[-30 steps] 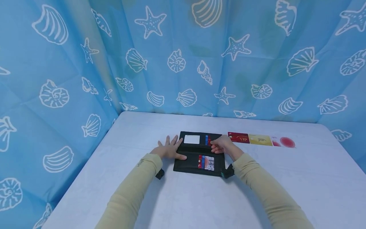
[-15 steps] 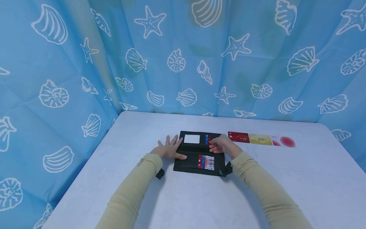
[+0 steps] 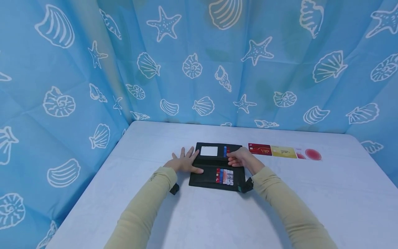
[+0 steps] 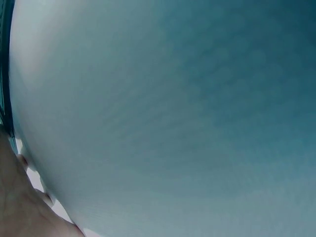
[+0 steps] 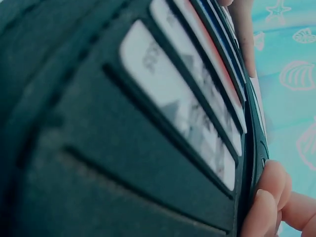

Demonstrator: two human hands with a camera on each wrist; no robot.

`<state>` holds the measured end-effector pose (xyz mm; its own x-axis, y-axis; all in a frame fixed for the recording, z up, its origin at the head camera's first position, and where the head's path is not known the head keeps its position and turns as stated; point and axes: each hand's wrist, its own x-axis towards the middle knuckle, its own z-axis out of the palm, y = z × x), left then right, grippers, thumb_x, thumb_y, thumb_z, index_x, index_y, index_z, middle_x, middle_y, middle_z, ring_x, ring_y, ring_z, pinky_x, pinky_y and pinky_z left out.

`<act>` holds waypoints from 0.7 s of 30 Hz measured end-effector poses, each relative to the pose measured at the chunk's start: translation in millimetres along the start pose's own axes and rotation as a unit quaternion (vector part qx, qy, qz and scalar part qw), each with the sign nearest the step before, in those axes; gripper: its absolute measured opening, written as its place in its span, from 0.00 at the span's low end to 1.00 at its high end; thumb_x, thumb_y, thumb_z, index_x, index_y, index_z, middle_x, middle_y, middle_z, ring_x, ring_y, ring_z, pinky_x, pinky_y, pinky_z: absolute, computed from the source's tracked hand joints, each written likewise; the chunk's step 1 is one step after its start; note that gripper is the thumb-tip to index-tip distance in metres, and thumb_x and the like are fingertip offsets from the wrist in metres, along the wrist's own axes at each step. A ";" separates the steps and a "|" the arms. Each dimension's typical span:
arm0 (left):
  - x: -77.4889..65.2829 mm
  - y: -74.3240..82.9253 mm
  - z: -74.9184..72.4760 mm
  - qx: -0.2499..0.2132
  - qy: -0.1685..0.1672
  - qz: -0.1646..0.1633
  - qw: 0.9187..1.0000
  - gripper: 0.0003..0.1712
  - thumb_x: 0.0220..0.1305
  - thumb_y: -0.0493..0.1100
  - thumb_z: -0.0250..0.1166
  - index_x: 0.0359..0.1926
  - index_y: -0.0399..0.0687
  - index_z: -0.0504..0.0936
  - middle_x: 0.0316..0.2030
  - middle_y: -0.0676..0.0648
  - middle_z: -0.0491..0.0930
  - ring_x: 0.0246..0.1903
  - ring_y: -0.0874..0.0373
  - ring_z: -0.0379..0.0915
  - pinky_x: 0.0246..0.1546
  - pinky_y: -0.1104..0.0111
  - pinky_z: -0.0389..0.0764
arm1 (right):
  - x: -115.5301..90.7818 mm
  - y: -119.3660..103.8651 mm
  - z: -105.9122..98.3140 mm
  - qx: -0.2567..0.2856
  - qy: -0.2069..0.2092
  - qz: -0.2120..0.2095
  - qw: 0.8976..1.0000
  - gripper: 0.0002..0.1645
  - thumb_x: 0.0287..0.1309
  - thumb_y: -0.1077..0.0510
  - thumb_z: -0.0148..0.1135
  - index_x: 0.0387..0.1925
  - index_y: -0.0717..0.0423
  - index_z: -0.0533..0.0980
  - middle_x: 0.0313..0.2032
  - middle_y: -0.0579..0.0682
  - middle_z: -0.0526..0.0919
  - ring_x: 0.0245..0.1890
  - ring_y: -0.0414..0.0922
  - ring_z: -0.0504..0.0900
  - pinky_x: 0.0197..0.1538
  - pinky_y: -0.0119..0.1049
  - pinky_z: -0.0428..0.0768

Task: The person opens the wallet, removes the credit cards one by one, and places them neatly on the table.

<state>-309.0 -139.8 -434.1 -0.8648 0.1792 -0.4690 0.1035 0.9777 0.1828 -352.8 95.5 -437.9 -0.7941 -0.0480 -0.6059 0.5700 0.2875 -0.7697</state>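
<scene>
A black wallet [image 3: 199, 179] lies unfolded on the table. My left hand [image 3: 184, 163] rests with spread fingers over its left edge, the thumb on the lower half. My right hand [image 3: 244, 158] pinches a red card [image 3: 228, 151] at the slots of the upper half, beside a blue card [image 3: 225, 152]. Most of the red card is hidden by the slot and fingers. In the right wrist view, curled fingers [image 5: 269, 202] show beyond the wallet's fanned cards [image 5: 177, 106]. Pale blurred fabric [image 4: 163, 118] fills most of the left wrist view.
Right of the wallet, a red VIP card [image 3: 259, 149], a yellow card [image 3: 283, 152] and a white card with pink circles [image 3: 308, 154] lie in a row on the white table [image 3: 211, 218]. A blue shell-print curtain [image 3: 230, 69] stands behind.
My right fingertips have shifted slightly left with the red card, and a little less of it shows. The left hand stays where it was.
</scene>
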 end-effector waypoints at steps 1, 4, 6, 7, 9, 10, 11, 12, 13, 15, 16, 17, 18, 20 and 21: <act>-0.4 0.1 -0.3 0.001 -0.001 0.001 1.000 0.55 0.51 0.74 0.53 0.72 0.61 0.37 0.72 0.50 0.29 0.69 0.44 0.17 0.62 0.39 0.28 | 0.6 0.4 -0.5 0.001 0.000 0.000 1.000 0.09 0.60 0.57 0.57 0.35 0.61 0.72 0.16 0.47 0.77 0.15 0.38 0.80 0.25 0.27 0.78; -1.5 0.2 -0.6 0.002 0.000 0.003 1.000 0.55 0.52 0.73 0.53 0.72 0.61 0.37 0.72 0.50 0.29 0.69 0.43 0.18 0.62 0.39 0.29 | 3.1 2.1 -1.5 0.004 0.001 0.000 1.000 0.09 0.60 0.57 0.58 0.36 0.61 0.73 0.16 0.47 0.78 0.15 0.38 0.80 0.25 0.27 0.79; -2.0 0.3 -0.6 0.001 0.000 0.003 1.000 0.55 0.52 0.73 0.53 0.72 0.61 0.37 0.72 0.49 0.29 0.69 0.43 0.18 0.62 0.39 0.29 | 4.2 3.1 -1.5 0.004 0.003 0.000 1.000 0.10 0.60 0.57 0.58 0.36 0.61 0.73 0.16 0.47 0.78 0.15 0.38 0.80 0.25 0.27 0.79; -2.1 0.4 -0.5 0.002 0.000 0.004 1.000 0.55 0.52 0.73 0.53 0.72 0.60 0.37 0.72 0.49 0.29 0.69 0.43 0.18 0.62 0.39 0.29 | 4.5 3.7 -1.8 0.003 0.005 -0.002 1.000 0.10 0.60 0.57 0.57 0.37 0.62 0.73 0.16 0.47 0.78 0.15 0.38 0.80 0.25 0.27 0.79; -2.5 0.8 -0.7 0.002 0.001 0.004 1.000 0.55 0.52 0.73 0.53 0.72 0.61 0.37 0.72 0.49 0.29 0.69 0.43 0.18 0.62 0.39 0.29 | 4.5 4.6 -2.4 0.004 0.010 -0.004 1.000 0.12 0.60 0.57 0.57 0.39 0.63 0.72 0.17 0.47 0.78 0.16 0.38 0.80 0.26 0.27 0.79; -2.4 0.9 -0.6 0.002 0.001 0.003 1.000 0.55 0.52 0.73 0.53 0.72 0.61 0.37 0.72 0.49 0.29 0.69 0.43 0.18 0.62 0.39 0.29 | 3.6 4.8 -2.8 0.006 0.013 -0.006 1.000 0.13 0.60 0.57 0.57 0.40 0.63 0.72 0.17 0.47 0.78 0.16 0.38 0.80 0.26 0.28 0.79; -2.4 0.8 -0.5 0.002 0.001 0.003 1.000 0.55 0.52 0.73 0.54 0.72 0.61 0.37 0.72 0.49 0.29 0.69 0.43 0.18 0.62 0.39 0.29 | 2.7 5.3 -3.4 0.008 0.013 -0.009 1.000 0.13 0.61 0.57 0.57 0.41 0.64 0.72 0.17 0.48 0.77 0.16 0.38 0.80 0.26 0.28 0.79; -2.3 0.6 -0.6 0.002 0.001 0.003 1.000 0.55 0.52 0.73 0.54 0.72 0.61 0.37 0.72 0.50 0.29 0.69 0.43 0.18 0.62 0.39 0.29 | 1.6 5.6 -4.1 0.010 0.015 -0.011 1.000 0.14 0.61 0.57 0.57 0.42 0.64 0.71 0.17 0.48 0.77 0.16 0.38 0.80 0.26 0.28 0.79; -2.1 0.3 -0.5 0.002 0.001 0.002 1.000 0.55 0.52 0.73 0.54 0.72 0.61 0.37 0.72 0.50 0.29 0.69 0.43 0.18 0.62 0.39 0.29 | 0.6 6.0 -5.0 0.012 0.015 -0.014 1.000 0.15 0.61 0.56 0.56 0.43 0.65 0.71 0.17 0.48 0.77 0.17 0.38 0.80 0.27 0.28 0.79; -1.6 -0.1 -0.4 0.004 0.001 0.001 1.000 0.55 0.52 0.74 0.53 0.72 0.61 0.37 0.72 0.50 0.29 0.69 0.43 0.18 0.62 0.39 0.29 | -1.2 7.1 -7.3 0.014 0.012 -0.020 1.000 0.16 0.61 0.56 0.56 0.44 0.65 0.71 0.18 0.48 0.77 0.17 0.38 0.81 0.28 0.28 0.79; -1.3 -0.3 -0.3 0.004 0.001 0.001 1.000 0.55 0.51 0.74 0.53 0.72 0.61 0.37 0.72 0.49 0.29 0.69 0.43 0.18 0.62 0.39 0.29 | -1.8 7.9 -8.8 0.015 0.011 -0.021 1.000 0.16 0.61 0.56 0.57 0.44 0.65 0.71 0.18 0.48 0.77 0.18 0.38 0.81 0.28 0.28 0.79; -1.1 -0.5 -0.2 0.004 0.001 0.001 1.000 0.55 0.51 0.74 0.53 0.72 0.61 0.37 0.72 0.49 0.29 0.69 0.43 0.18 0.62 0.39 0.29 | -1.5 8.7 -10.4 0.015 0.010 -0.022 1.000 0.17 0.61 0.55 0.57 0.44 0.65 0.71 0.18 0.47 0.77 0.18 0.38 0.81 0.28 0.27 0.79; -0.9 -0.6 0.0 0.004 0.001 0.001 1.000 0.55 0.51 0.74 0.53 0.72 0.61 0.37 0.72 0.49 0.29 0.69 0.43 0.18 0.62 0.39 0.29 | -1.5 9.4 -12.2 0.013 0.011 -0.022 1.000 0.17 0.61 0.55 0.57 0.44 0.64 0.71 0.18 0.47 0.77 0.18 0.38 0.80 0.28 0.27 0.79; -0.5 -0.7 0.2 0.005 0.001 0.001 1.000 0.55 0.51 0.74 0.53 0.72 0.61 0.37 0.72 0.49 0.29 0.69 0.43 0.18 0.62 0.39 0.29 | -1.0 11.0 -15.7 0.012 0.012 -0.023 1.000 0.17 0.60 0.55 0.57 0.44 0.64 0.71 0.19 0.47 0.77 0.18 0.38 0.80 0.28 0.27 0.79; -0.3 -0.8 0.3 0.005 0.002 0.001 1.000 0.55 0.51 0.74 0.53 0.72 0.61 0.37 0.72 0.49 0.29 0.69 0.43 0.18 0.62 0.39 0.28 | -1.0 11.6 -17.2 0.011 0.013 -0.022 1.000 0.17 0.60 0.55 0.57 0.44 0.64 0.71 0.19 0.47 0.77 0.18 0.38 0.80 0.28 0.27 0.79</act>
<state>-308.7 -140.6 -434.4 -0.8664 0.1817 -0.4652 0.1104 0.9781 0.1762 -349.0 115.4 -442.7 -0.8236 -0.0346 -0.5661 0.5386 0.2651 -0.7998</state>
